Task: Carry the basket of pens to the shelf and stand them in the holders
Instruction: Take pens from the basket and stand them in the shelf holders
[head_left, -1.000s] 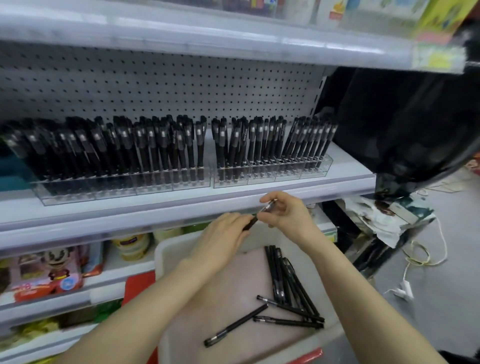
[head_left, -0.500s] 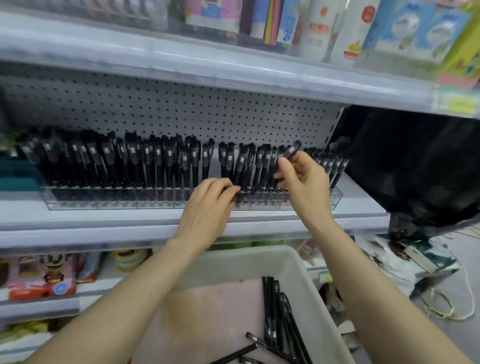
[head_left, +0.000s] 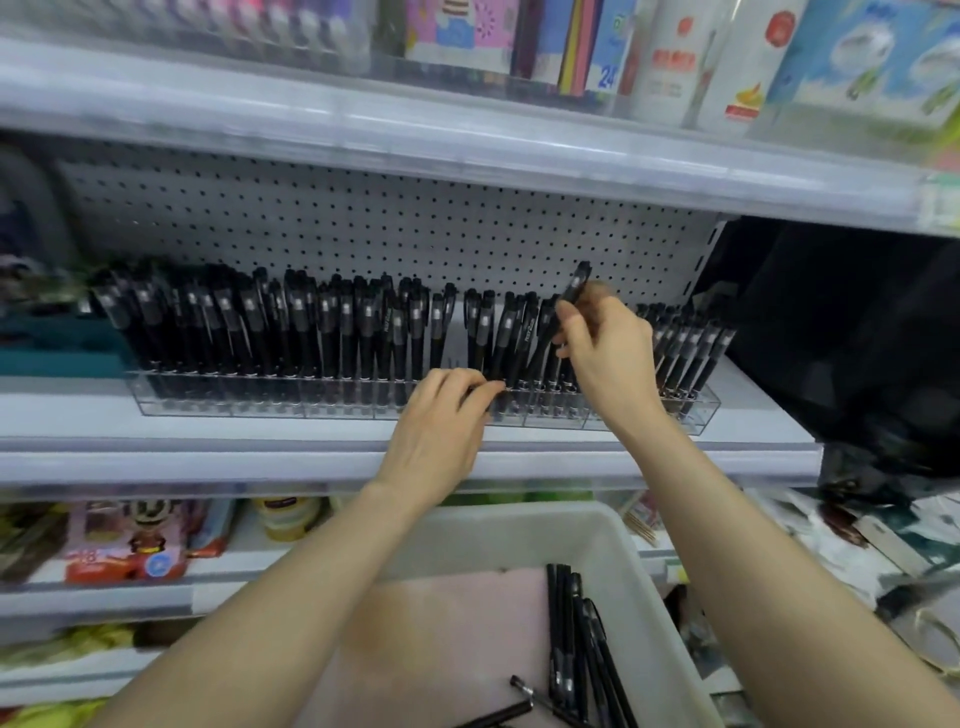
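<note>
Just right of the frame's centre, the right hand pinches one black pen between thumb and fingertips, tilted above the rows of pens standing in the clear holders on the middle shelf. The left hand, at centre, has curled fingers against the holders' front edge; whether it grips anything I cannot tell. The basket sits at bottom centre with loose pens along its right side.

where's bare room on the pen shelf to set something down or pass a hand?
Free: shelf strip in front of the holders, left of the left hand; shelf corner right of the holders; slim gap between the two pen rows; basket floor left of its loose pens. Crowded: the holders, around the right hand and its pen.
</note>
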